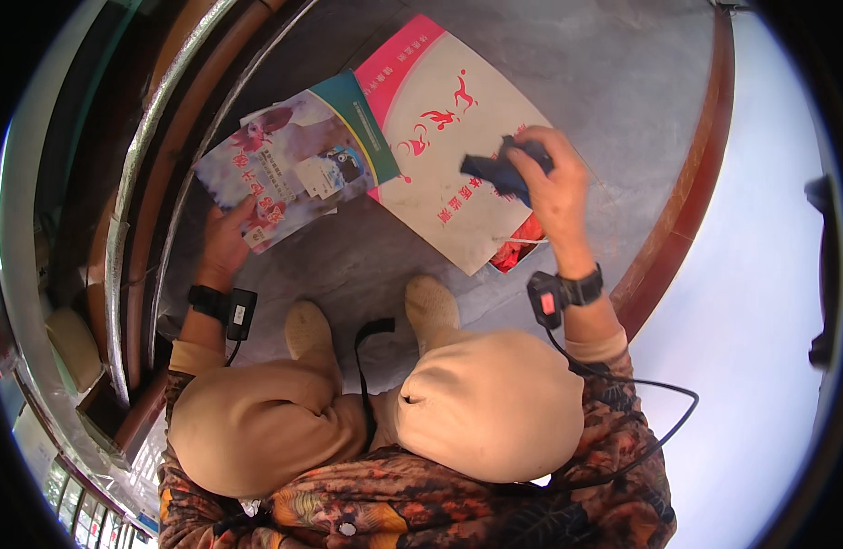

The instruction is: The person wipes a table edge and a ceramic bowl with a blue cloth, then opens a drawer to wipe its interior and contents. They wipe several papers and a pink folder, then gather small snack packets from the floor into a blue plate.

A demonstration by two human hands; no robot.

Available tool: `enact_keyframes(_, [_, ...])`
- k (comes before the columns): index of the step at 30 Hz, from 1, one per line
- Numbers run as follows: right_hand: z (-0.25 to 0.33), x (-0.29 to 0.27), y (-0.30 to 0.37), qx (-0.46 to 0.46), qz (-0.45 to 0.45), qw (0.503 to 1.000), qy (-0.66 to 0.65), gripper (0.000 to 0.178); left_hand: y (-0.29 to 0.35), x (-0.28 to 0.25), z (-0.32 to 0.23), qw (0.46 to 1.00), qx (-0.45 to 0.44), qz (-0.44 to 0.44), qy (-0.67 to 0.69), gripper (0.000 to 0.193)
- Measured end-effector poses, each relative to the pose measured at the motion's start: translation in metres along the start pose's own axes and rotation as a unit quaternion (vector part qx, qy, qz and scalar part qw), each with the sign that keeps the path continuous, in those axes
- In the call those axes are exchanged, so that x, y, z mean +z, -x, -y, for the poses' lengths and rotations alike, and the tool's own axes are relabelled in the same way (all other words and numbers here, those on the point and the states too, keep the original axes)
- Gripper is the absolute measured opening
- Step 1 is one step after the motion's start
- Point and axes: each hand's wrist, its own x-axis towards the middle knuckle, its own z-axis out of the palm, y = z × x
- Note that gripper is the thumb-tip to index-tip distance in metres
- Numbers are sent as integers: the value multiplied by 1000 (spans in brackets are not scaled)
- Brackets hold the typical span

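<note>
My left hand [226, 245] grips the near left edge of a small stack of printed booklets [284, 137], thumb on top. The top cover is purple-grey with a green end, and a small white card or label with a dark cartoon figure [332, 172] shows on it. The stack overlaps the left edge of a flat white and pink paper bag [486, 101]. Above the bag's right side, my right hand [559, 183] pinches a bunched dark blue cloth [495, 171]. Something red and crumpled [515, 245] shows at the bag's near right end, beside a pale cord handle.
The bag rests on a grey floor [623, 82]. Brown and metal-edged ledges [133, 201] curve along the left. A reddish-brown border strip [682, 210] and a pale wall stand on the right. My beige-trousered knees [490, 403] and light shoes [431, 306] are close by; a black cable [691, 412] loops from my right wrist.
</note>
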Motion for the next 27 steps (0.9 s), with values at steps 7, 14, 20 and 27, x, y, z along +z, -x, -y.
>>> enact_keyframes(7, [-54,113,97,-72,98,989,89,42,14,8,8,999,42,-15,-25,33])
enact_keyframes(14, [-48,79,121,-124,189,970,93,45,4,4,15,997,71,-16,-3,37])
enact_keyframes(20, [-31,160,83,-158,128,977,60,47,-5,-1,11,997,67,13,-19,41])
enact_keyframes(27, [-51,70,187,-122,219,962,110,43,-10,0,6,995,79,54,1,40])
